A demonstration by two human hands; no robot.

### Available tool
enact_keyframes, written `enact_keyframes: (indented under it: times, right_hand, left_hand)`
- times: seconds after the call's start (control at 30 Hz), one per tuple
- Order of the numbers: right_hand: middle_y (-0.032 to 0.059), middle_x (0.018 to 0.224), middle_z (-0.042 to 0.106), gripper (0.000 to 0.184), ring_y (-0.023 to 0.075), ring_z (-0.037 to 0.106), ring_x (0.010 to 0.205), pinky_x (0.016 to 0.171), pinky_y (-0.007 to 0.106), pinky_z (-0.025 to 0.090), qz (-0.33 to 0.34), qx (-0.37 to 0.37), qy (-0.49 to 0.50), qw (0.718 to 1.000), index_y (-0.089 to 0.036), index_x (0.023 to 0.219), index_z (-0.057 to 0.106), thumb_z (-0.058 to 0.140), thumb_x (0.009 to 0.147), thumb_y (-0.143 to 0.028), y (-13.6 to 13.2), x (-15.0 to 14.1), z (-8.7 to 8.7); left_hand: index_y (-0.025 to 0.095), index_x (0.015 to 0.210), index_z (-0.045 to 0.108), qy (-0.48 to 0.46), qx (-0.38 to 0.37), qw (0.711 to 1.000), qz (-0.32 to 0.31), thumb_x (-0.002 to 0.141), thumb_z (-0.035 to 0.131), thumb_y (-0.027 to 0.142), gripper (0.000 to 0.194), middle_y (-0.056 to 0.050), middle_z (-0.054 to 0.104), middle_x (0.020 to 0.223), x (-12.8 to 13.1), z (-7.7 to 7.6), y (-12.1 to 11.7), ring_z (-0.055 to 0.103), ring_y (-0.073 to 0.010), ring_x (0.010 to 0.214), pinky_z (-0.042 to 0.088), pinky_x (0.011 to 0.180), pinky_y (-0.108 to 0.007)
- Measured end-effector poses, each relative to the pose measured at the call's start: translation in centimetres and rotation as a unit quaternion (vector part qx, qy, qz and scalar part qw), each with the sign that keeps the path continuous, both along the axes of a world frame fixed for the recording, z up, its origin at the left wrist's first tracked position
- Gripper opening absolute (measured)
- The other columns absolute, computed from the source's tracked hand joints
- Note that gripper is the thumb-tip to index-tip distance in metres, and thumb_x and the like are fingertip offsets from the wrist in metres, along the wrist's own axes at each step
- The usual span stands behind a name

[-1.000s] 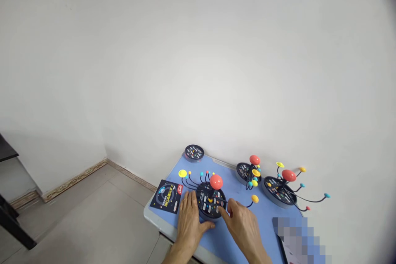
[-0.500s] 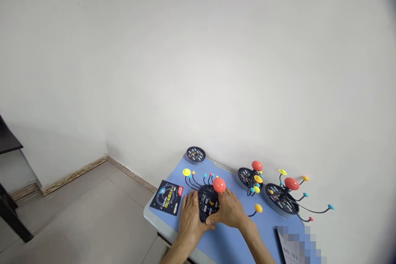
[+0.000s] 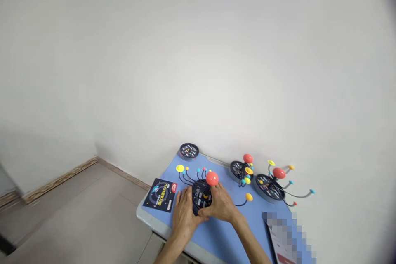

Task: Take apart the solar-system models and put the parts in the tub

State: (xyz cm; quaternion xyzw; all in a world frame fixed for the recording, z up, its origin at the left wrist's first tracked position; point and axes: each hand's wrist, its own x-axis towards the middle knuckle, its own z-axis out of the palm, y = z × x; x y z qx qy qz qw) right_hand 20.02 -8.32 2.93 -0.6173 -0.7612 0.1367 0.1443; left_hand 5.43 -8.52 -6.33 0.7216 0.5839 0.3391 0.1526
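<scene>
White wall (image 3: 198, 70): fills the background.
Blue tabletop (image 3: 256, 216): stands against it.
Solar-system model (image 3: 202, 189): on the tabletop's near left, its black base (image 3: 200, 202) between both hands; steadying it seems the step, so the next move likely calls for pressure clear of the thin arms (image 3: 241, 205).
Left hand (image 3: 184, 210): clasps the base's left side.
Right hand (image 3: 221, 205): grips the right side, fingertips hidden.
Red ball (image 3: 212, 178): above the base.
</scene>
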Motion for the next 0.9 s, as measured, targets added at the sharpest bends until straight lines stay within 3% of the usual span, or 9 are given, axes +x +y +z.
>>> enact_keyframes:
  times: [0.2, 0.4, 0.9]
  right_hand:
    - [0.0129, 0.124, 0.056, 0.087, 0.0327, 0.050, 0.113, 0.098, 0.044, 0.041, -0.002, 0.016, 0.002, 1.000, -0.016, 0.128, 0.054, 0.085, 0.051, -0.045, 0.2, 0.1, -0.3]
    - [0.0138, 0.129, 0.053, 0.093, 0.0332, 0.048, 0.116, 0.102, 0.046, 0.038, 0.003, 0.040, 0.016, 0.999, -0.016, 0.131, 0.051, 0.085, 0.050, -0.045, 0.1, 0.2, -1.1]
    - [0.0123, 0.124, 0.056, 0.081, 0.0312, 0.050, 0.115, 0.100, 0.045, 0.040, 0.030, 0.057, 0.080, 0.995, -0.015, 0.127, 0.055, 0.082, 0.054, -0.038, 0.3, 1.0, -1.7]
  left_hand:
    - [0.019, 0.139, 0.037, 0.011, 0.047, 0.999, 0.000, 0.064, 0.072, 0.029, 0.083, -0.013, 0.060, 0.136, -0.3, -0.5, 0.4, 0.051, -0.0319, 0.132, 0.033, 0.114, -0.052]
    - [0.017, 0.136, 0.040, 0.019, 0.046, 0.999, 0.013, 0.062, 0.074, 0.030, 0.082, -0.014, 0.058, 0.137, -0.3, -0.2, 0.4, 0.051, -0.0343, 0.129, 0.037, 0.111, -0.049]
    - [0.014, 0.142, 0.037, 0.020, 0.019, 1.000, 0.007, 0.062, 0.075, 0.030, 0.090, -0.014, 0.059, 0.139, -0.2, 0.4, -0.1, 0.048, -0.0304, 0.135, 0.030, 0.117, -0.049]
